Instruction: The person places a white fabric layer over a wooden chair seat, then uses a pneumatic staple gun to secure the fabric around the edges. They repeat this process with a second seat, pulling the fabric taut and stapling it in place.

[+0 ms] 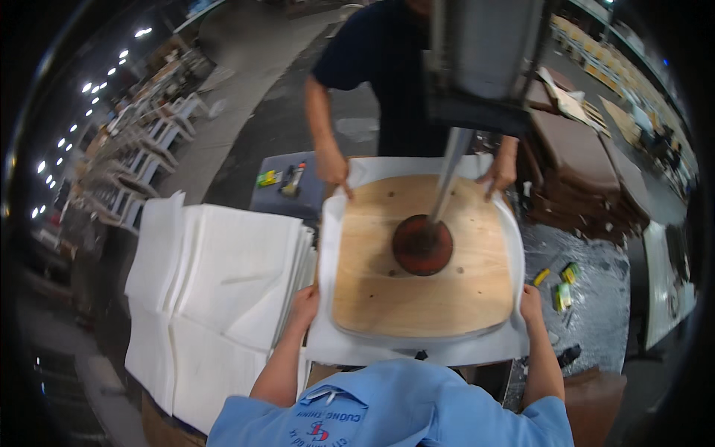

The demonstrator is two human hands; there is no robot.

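One plywood seat board (421,279) lies on one sheet of white padding (417,346), with one round red press pad (422,244) on it. Four hands hold the sheet's edges: the wearer's two, a co-worker's two. One stack of white sheets (216,290) lies beside.

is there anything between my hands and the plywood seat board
Only the white fabric sheet under the board. Your left hand and right hand sit on its edges beside the plywood seat board, nothing else between. The round press pad stands on the board's middle, away from both hands.
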